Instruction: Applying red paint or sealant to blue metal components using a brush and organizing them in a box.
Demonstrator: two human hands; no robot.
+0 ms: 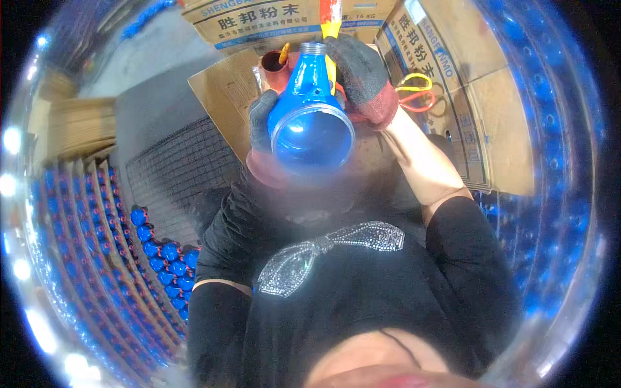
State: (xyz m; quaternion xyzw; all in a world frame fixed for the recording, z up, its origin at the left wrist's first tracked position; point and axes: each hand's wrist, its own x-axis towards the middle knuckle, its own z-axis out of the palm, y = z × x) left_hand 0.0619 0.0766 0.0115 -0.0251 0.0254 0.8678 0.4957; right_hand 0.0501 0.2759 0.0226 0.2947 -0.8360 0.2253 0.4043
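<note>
Up it went: the blue funnel-shaped part (310, 110) was held high in front of the person, wide round mouth facing the camera, threaded neck pointing away. The left hand (263, 132), in a dark glove with a reddish cuff, was wrapped around the wide end from the left side. The right hand (362, 77), gloved the same way, was closed around a yellow-and-orange tool (330, 29) pressed against the neck of the part (the tool's tip was hidden behind the fingers). Behind stood cardboard boxes (446, 84), with red and yellow loops (417, 90) lying on one. Down at the left, rows of blue parts (165, 258) sat lined up beside a wire mesh (174, 168).
</note>
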